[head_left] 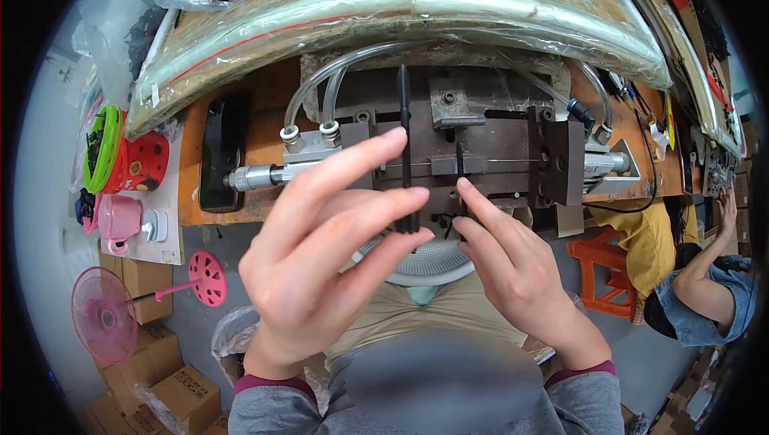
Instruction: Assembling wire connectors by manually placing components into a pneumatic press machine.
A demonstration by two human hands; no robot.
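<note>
My left hand point(312, 251) is raised over the near side of a dark metal bench fixture point(505, 134). Its thumb and fingers pinch slim black rod-like parts point(404, 114) held upright; how many lie together is hard to tell. Just right of it, the fingertips of my right hand point(513, 275) close on the near end of another thin black part point(460, 155). That part crosses a small metal block point(440, 165) in the middle of the fixture, below a clamp bracket point(452, 102). Under my fingers sits a pale round basket point(432, 275), partly hidden.
Air cylinders with clear hoses point(308, 90) flank the fixture. A phone point(223, 151) lies on the wooden bench at left, near a pink mug point(120, 219) and red container point(148, 161). A plastic-wrapped board point(416, 10) spans the back. Another person point(705, 291) sits at right beside an orange stool point(601, 275).
</note>
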